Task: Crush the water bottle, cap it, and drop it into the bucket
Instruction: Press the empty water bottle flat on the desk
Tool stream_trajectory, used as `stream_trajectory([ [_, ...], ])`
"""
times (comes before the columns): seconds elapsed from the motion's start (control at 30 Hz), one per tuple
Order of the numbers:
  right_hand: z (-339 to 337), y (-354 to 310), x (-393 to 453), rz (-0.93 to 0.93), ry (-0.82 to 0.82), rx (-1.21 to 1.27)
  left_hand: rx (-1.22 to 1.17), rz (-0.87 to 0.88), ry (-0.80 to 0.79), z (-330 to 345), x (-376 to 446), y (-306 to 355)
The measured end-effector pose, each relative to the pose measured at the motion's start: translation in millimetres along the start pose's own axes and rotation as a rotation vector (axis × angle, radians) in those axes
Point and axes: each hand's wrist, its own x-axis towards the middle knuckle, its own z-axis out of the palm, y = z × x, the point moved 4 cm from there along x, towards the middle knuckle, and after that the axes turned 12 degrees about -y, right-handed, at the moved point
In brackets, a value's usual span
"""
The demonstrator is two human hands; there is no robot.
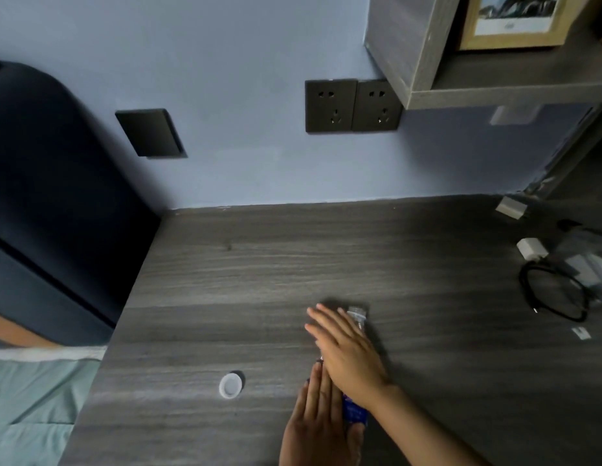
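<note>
A clear plastic water bottle with a blue label lies on the grey wooden desk, its open neck pointing away from me. My right hand lies flat on its upper half, fingers stretched out. Flat on the lower half is my left hand, beside the blue label. Most of the bottle is hidden under both palms. Its white cap lies loose on the desk, to the left of my hands. No bucket is in view.
A white charger plug and a coiled black cable lie at the desk's right side. Wall sockets and a shelf with a framed picture are above. A dark chair back and pale green bedding stand left of the desk.
</note>
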Motion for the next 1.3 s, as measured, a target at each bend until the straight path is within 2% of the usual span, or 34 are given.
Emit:
stream_trajectory([
  [0.13,0.5,24.0,-21.5,0.483,0.134,0.387,-0.003,-0.007,0.085,-5.6,1.0,-0.4],
  [0.23,12.0,31.1,-33.6,0.738,0.042,0.588,0.001,0.007,0.053,-6.5,0.8,-0.7],
  [0.3,12.5,32.2,-31.6,0.813,-0.029,0.672,-0.021,-0.013,0.016,-6.5,1.8,-1.7],
  [0.43,5.6,41.3,-18.4,0.791,-0.207,0.804,-0.067,-0.027,-0.177,-6.2,1.2,1.1],
  [0.6,7.7,40.3,-18.3,0.724,-0.351,1.071,-0.086,-0.080,-0.225,-13.0,-0.1,1.6],
  [0.73,14.2,32.6,-30.2,0.768,-0.185,1.350,-0.189,-0.082,-0.263,-20.1,-6.6,5.7],
  [0.8,15.7,30.4,-32.8,0.807,-0.124,1.507,-0.213,-0.075,-0.214,-20.4,-8.6,6.6],
  [0.93,15.9,25.8,-33.6,0.830,-0.056,1.665,-0.235,-0.056,-0.130,-18.3,-13.1,5.0],
  [1.03,13.9,25.3,-29.8,0.773,-0.068,1.676,-0.371,-0.043,-0.116,-24.8,-16.3,5.6],
  [1.13,8.9,23.2,-23.6,0.702,-0.079,1.611,-0.493,-0.028,-0.010,-21.1,-14.1,0.4],
  [1.23,1.4,20.7,-17.9,0.622,-0.132,1.506,-0.682,-0.040,-0.081,-19.4,-17.4,-16.2],
  [1.3,-5.6,19.4,-15.5,0.567,-0.190,1.449,-0.719,-0.060,-0.041,-30.6,-20.7,-33.6],
])
